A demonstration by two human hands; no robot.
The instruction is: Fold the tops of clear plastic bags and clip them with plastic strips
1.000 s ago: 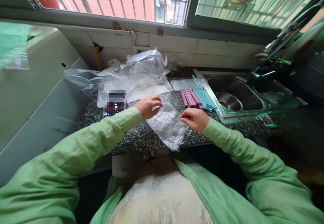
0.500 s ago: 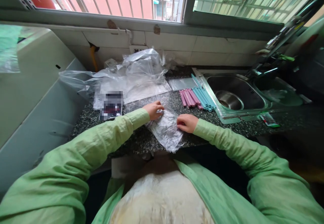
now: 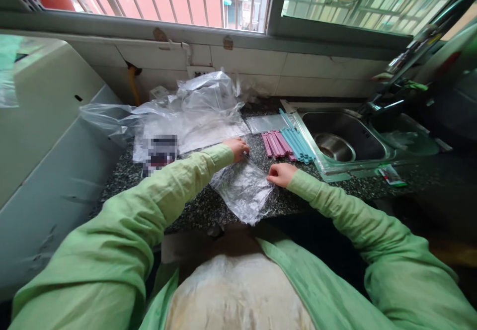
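A crinkled clear plastic bag [image 3: 244, 193] lies on the speckled dark countertop at the front edge, between my hands. My left hand [image 3: 235, 149] is closed at the bag's upper corner, fingertips pinched on the film. At the bag's right edge, my right hand [image 3: 282, 175] has its thumb and fingers pressed together on the plastic. Beyond my right hand lie pink strips [image 3: 276, 144] and blue strips [image 3: 299, 145] in side-by-side rows. A flat clear bag [image 3: 265, 123] rests behind the strips.
Loose clear plastic sheeting [image 3: 206, 116] is heaped at the back left, with a dark blurred-out item [image 3: 161, 153] before it. To the right is a steel sink [image 3: 367, 143] holding a metal bowl [image 3: 337, 147]. A small packet [image 3: 391, 175] lies in front of the sink.
My left hand has moved up and right along the bag, drawing its upper corner away. My right hand has shifted slightly right, and the bag looks more spread.
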